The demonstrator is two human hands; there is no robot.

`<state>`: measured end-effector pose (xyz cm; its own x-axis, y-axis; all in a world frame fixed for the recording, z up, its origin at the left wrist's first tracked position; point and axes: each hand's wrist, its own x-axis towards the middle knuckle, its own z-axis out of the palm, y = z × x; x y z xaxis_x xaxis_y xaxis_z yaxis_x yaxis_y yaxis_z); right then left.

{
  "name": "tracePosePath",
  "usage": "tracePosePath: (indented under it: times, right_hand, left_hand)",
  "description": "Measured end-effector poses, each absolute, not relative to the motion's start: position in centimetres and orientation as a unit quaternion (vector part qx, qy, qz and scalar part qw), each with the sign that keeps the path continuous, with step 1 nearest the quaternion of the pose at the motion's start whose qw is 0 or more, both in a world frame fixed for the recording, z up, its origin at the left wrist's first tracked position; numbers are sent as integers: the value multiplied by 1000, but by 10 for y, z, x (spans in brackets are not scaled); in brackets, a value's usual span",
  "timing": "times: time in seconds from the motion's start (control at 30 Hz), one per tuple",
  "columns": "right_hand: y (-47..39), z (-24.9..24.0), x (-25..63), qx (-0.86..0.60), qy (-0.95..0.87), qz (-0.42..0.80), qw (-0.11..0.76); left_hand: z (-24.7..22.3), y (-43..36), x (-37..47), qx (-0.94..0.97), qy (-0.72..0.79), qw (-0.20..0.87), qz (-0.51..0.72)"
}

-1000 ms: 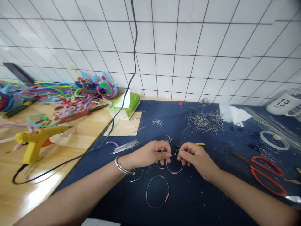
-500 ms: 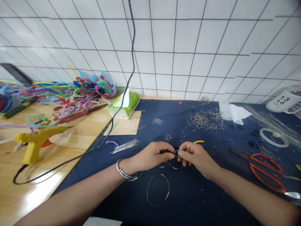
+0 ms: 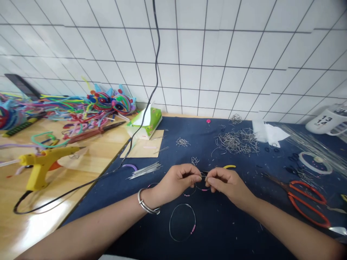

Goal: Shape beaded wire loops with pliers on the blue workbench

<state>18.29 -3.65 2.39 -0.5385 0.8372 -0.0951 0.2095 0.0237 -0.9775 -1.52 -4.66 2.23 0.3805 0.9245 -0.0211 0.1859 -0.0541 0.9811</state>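
Note:
My left hand (image 3: 182,181) is closed in a pinch between thumb and forefinger, with a silver bangle on its wrist. A small gap away, my right hand (image 3: 225,184) pinches from the other side. Between them runs a thin beaded wire loop (image 3: 204,190), pink beads at its lower side; its ends are partly covered by my fingertips. Another finished-looking wire loop with pink beads (image 3: 193,229) lies flat on the dark blue cloth (image 3: 222,231) below my hands. More beaded wire shows partly behind my left hand.
On the left are a yellow glue gun (image 3: 40,164), its black cord (image 3: 157,54) and colourful pipe cleaners (image 3: 78,119). A tissue box (image 3: 153,124), cut wires (image 3: 146,169) and tangled wire (image 3: 235,141) lie beyond my hands. Red-handled scissors (image 3: 309,204) and a white mug (image 3: 322,121) are right.
The view has shifted slightly, so the scene sits a little lower. Both hands keep their pinch on the beaded wire loop, with only small finger movement.

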Motion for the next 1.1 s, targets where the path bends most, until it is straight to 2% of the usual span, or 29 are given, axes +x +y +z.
tracePosePath:
  times: [0.5, 0.57, 0.77, 0.93, 1.1]
  right_hand:
    - [-43, 27, 182, -411, -706, 503, 281]
    - [-43, 26, 182, -418, -704, 501, 281]
    - [-41, 24, 183, -429, -702, 490, 287]
    - [-41, 23, 184, -422, -717, 468, 298]
    - [-43, 26, 183, -417, -755, 396, 315]
  left_hand:
    - [24, -50, -17, 712, 446, 431, 329]
    - [24, -50, -17, 702, 448, 449, 324]
    - [22, -45, -19, 612, 380, 625, 302]
    - [22, -44, -21, 604, 350, 643, 315]
    - [20, -44, -22, 598, 343, 648, 325]
